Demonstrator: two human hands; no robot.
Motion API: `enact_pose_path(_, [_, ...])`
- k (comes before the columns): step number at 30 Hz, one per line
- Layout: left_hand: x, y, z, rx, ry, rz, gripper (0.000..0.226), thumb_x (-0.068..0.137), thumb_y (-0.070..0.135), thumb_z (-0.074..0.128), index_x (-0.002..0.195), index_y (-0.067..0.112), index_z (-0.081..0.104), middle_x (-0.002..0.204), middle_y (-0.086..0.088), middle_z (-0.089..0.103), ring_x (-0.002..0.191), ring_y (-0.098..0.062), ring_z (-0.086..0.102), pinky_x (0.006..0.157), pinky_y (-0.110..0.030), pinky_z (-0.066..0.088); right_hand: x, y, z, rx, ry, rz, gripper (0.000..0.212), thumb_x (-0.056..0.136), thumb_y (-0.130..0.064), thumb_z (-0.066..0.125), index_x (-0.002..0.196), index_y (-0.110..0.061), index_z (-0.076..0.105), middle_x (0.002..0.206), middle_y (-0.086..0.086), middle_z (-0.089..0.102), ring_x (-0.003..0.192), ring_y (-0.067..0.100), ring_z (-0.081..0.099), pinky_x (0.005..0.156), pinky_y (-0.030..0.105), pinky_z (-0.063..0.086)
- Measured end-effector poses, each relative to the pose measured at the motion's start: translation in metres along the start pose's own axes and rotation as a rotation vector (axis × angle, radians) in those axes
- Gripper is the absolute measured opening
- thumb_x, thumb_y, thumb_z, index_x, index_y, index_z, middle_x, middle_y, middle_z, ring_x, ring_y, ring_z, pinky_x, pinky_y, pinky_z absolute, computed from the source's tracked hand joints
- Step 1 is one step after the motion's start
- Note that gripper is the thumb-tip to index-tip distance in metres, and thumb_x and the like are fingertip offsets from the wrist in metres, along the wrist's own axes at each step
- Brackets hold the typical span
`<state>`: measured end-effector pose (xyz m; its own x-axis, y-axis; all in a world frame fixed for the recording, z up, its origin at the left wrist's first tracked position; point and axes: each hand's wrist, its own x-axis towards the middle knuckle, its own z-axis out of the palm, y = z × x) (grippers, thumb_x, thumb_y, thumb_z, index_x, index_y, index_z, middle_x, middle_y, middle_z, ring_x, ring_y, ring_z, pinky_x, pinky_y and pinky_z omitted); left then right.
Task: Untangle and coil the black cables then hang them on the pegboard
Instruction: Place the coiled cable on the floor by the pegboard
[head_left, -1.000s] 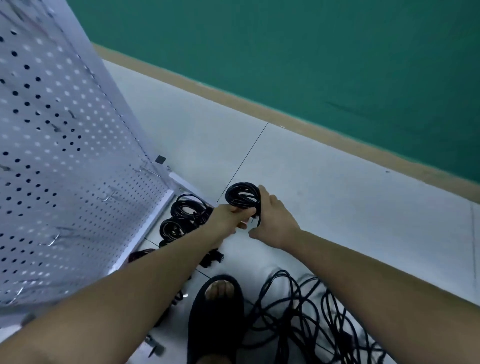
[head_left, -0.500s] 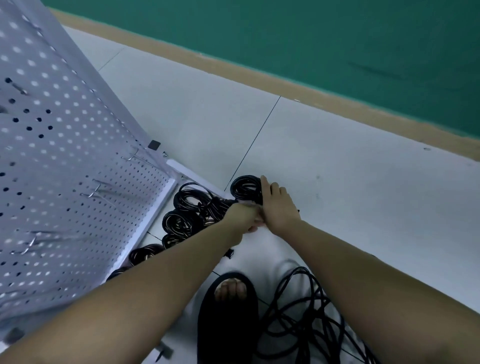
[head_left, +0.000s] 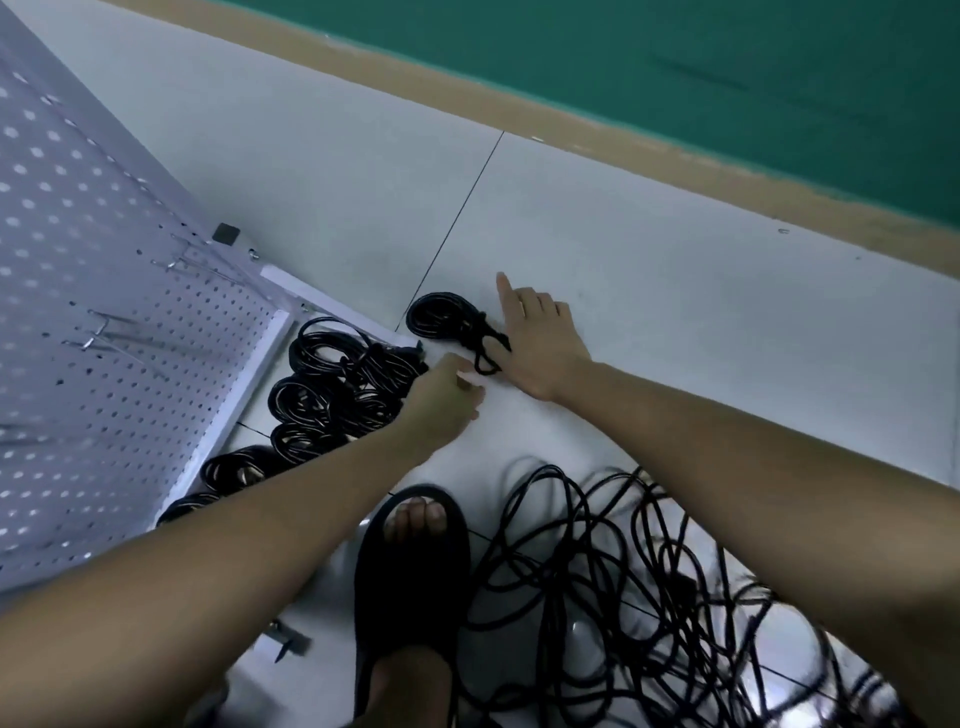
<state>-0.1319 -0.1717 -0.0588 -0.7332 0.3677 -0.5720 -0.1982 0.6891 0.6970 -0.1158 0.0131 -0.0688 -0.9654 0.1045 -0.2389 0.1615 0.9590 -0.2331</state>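
We see the coil (head_left: 441, 322) just ahead-left of our flat, open R hand (head_left: 540, 345), tail touching its thumb; L hand (head_left: 444, 397) curled nearby, can't tell if holding.

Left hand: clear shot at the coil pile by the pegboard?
Likely yes: the left hand is right beside the pile, with nothing visible between them. The single coil lies on its other side.

Green wall (head_left: 675, 78) above a tan skirting (head_left: 519, 111); pale, seemingly glossy tiled floor (head_left: 675, 291).
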Motion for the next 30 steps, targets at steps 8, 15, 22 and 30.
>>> enact_pose_path(8, [-0.041,0.03,0.033,0.135,0.13,0.176,0.028,0.097,0.012,0.062,0.121,0.019,0.049,0.09,0.0,0.066,0.073,-0.019,0.064,0.056,-0.031,0.043,-0.116,0.084,-0.048,0.162,0.044,-0.056,0.062,0.11,-0.034,0.055,0.165,-0.012,0.035,0.149,0.013,0.054,0.138,0.035,0.047,0.116,0.044,0.03])
enact_pose_path(15, [-0.088,0.072,0.103,0.295,-0.09,0.526,0.013,0.094,0.016,0.066,0.105,0.023,0.062,0.095,0.011,0.063,0.082,-0.004,0.06,0.071,-0.025,0.048,-0.233,0.114,-0.061,0.184,0.057,-0.199,0.02,0.102,-0.016,0.056,0.12,-0.014,0.062,0.106,-0.001,0.062,0.099,0.02,0.054,0.089,0.034,0.043])
enact_pose_path(22, [-0.128,0.069,0.175,0.324,-0.354,0.74,0.011,0.095,0.015,0.066,0.101,0.024,0.064,0.095,0.011,0.061,0.085,-0.006,0.06,0.077,-0.029,0.053,-0.321,0.129,-0.005,0.244,-0.291,0.193,0.009,0.101,-0.032,0.054,0.096,-0.028,0.06,0.084,-0.014,0.062,0.084,0.02,0.064,0.075,0.037,0.054])
enact_pose_path(30, [-0.122,0.044,0.207,0.486,-0.487,0.642,0.012,0.095,0.013,0.066,0.104,0.02,0.069,0.095,0.009,0.075,0.094,-0.011,0.068,0.091,-0.038,0.056,-0.333,0.107,0.038,0.292,-0.34,0.416,0.028,0.105,-0.049,0.057,0.119,-0.025,0.058,0.111,0.012,0.072,0.105,0.037,0.068,0.082,0.044,0.055])
